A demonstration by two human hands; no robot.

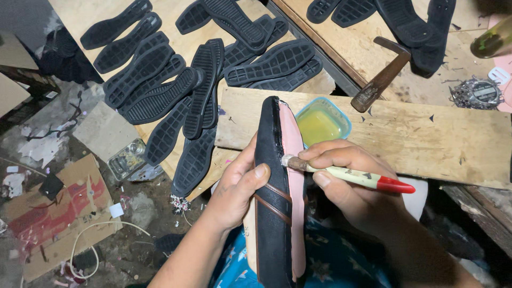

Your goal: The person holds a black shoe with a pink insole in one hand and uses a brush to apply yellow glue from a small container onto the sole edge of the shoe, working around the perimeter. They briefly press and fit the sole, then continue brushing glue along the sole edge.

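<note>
Closest to you, over your blue patterned lap, your left hand (240, 184) is wrapped around a black shoe upper (273, 197) with brown stripes, thumb pressed on its side, fingers hidden behind; the shoe stands toe-away, sole side turned to your right, its pink insole board (295, 176) exposed. Your right hand (349, 184) is closed in a pencil-style grip on a brush (349, 175) with a cream handle and red end; bristle tip touches the seam where black upper meets pink board, about a third of the way down from the toe. Neither hand is free. Just beyond the toe, a small blue-rimmed tub of yellowish glue (321, 124) sits on a plank of the bench (426, 138), touching or nearly touching the shoe; exact contact cannot be told. Risk, as a judgement: the shoe toe or your brush wrist could tip the tub, since it stands so near; glue could also stray onto the black outer face if the bristles wander off the seam, or reach your left thumb, which lies just beside the brush tip. Further back on the plank edge lies a hammer (381, 77) with a wooden handle. Left of it, a heap of black rubber soles (176, 80) overlaps across the bench, tread up. More soles (416, 26) lie at the far right, near a small metal tangle (474, 93).
</note>
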